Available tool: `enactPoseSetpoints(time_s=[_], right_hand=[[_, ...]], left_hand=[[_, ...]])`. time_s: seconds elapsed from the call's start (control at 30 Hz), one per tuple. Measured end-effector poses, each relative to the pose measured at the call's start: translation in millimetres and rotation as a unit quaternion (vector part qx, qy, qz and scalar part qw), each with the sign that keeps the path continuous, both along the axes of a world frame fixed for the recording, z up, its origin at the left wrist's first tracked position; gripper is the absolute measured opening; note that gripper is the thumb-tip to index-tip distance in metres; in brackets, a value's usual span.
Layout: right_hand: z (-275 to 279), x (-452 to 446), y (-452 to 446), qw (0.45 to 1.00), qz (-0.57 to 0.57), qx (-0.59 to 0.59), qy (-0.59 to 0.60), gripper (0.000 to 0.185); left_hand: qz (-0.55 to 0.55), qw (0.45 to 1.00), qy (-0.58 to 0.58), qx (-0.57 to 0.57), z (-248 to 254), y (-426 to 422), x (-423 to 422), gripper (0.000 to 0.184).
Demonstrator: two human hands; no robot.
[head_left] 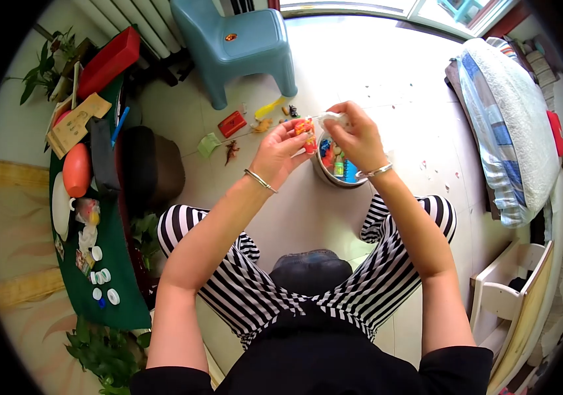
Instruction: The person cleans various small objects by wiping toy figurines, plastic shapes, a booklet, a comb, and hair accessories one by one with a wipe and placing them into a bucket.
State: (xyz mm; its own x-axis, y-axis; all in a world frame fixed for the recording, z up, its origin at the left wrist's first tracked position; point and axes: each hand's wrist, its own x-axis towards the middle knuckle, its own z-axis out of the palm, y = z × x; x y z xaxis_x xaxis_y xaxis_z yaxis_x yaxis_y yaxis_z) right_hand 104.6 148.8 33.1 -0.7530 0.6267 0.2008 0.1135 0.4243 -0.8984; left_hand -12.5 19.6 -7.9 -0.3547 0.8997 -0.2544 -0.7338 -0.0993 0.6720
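Head: left hand holds red item, markings unclear.

1. Left arm reaches forward, angled inward, elbow bent.
2. Left hand pinches, palm partly upward.
3. Right arm mirrors it.
4. Right hand curls its fingers, near the left.

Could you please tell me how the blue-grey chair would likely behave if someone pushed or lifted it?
The chair looks like moulded plastic, so it should be stiff and probably light for its size. Its splayed legs suggest it would resist tipping under a gentle push. The floor looks smooth, so it may slide instead.
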Motion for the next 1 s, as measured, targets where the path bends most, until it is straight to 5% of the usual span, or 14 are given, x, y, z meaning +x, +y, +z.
enactPoseSetpoints(time_s=[0.3,0.4,0.47,0.6,0.67,0.7,0.87,1.0], right_hand=[[3,1,6,0.998,0.005,-0.012,0.067,0.014],[-5,1,-3,0.994,0.066,0.076,0.051,0.013],[-7,2,5,0.999,0.028,0.023,-0.001,0.013],[-3,2,4,0.999,0.005,-0.003,0.052,0.014],[-16,2,3,0.991,0.038,0.125,0.036,0.015],[-4,4,1,1.000,0.015,-0.011,-0.012,0.015],[-7,5,-4,0.996,0.075,-0.005,0.037,0.015],[-9,3,7,0.999,-0.014,0.040,0.028,0.015]], left_hand=[[-0.012,0.995,0.102,0.008,4,4,0,0.035],[-0.008,0.986,0.166,-0.003,2,4,4,0.034],[-0.008,0.983,0.185,-0.008,3,6,2,0.034],[-0.011,0.999,0.048,0.005,-1,7,-3,0.032],[-0.028,0.999,0.012,0.023,-3,5,-1,0.032],[-0.030,0.999,0.007,0.025,-1,5,-1,0.031],[-0.025,0.999,-0.020,0.042,-4,4,-4,0.030],[-0.033,0.996,-0.076,0.039,4,4,-6,0.028]])
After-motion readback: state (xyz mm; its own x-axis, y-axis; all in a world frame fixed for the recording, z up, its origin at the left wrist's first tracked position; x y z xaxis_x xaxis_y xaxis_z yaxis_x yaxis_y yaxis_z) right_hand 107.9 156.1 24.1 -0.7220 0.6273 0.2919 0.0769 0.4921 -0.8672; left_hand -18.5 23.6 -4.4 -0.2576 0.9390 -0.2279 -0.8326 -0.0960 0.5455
